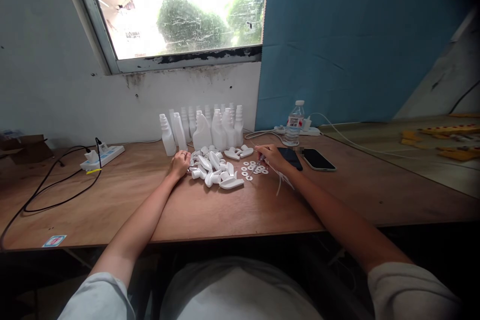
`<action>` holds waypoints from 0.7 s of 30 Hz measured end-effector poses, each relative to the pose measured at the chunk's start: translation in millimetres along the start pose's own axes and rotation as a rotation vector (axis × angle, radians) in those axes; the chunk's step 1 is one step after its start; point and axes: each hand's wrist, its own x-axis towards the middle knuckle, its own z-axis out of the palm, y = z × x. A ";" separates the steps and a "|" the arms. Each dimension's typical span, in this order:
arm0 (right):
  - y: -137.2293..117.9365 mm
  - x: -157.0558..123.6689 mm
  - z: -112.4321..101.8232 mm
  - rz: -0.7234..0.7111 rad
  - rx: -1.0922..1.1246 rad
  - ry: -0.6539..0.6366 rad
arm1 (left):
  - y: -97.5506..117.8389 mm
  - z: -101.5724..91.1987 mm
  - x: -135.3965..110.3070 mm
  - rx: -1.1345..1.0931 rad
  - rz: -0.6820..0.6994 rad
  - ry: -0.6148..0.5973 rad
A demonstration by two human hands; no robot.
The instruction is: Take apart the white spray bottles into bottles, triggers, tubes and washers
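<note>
My right hand is closed on slim metal tweezers, their tips pointing down at the small white rings on the table. One white ring lies right by the tips. My left hand rests on the wood with curled fingers, at the left edge of a heap of white plastic sprayer covers. Whether those fingers hold anything is hidden. Behind the heap, several white spray bottles without tops stand upright in rows. A thin white strap hangs from my right wrist.
Beside my right hand lie a dark phone and a second phone. A clear water bottle stands behind them. At left is a power strip with black cables. The wooden table ends close to my body.
</note>
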 end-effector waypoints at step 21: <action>2.4 5.0 -7.3 -0.057 -0.130 0.254 | 0.2 0.3 -0.2 -0.013 -0.006 0.008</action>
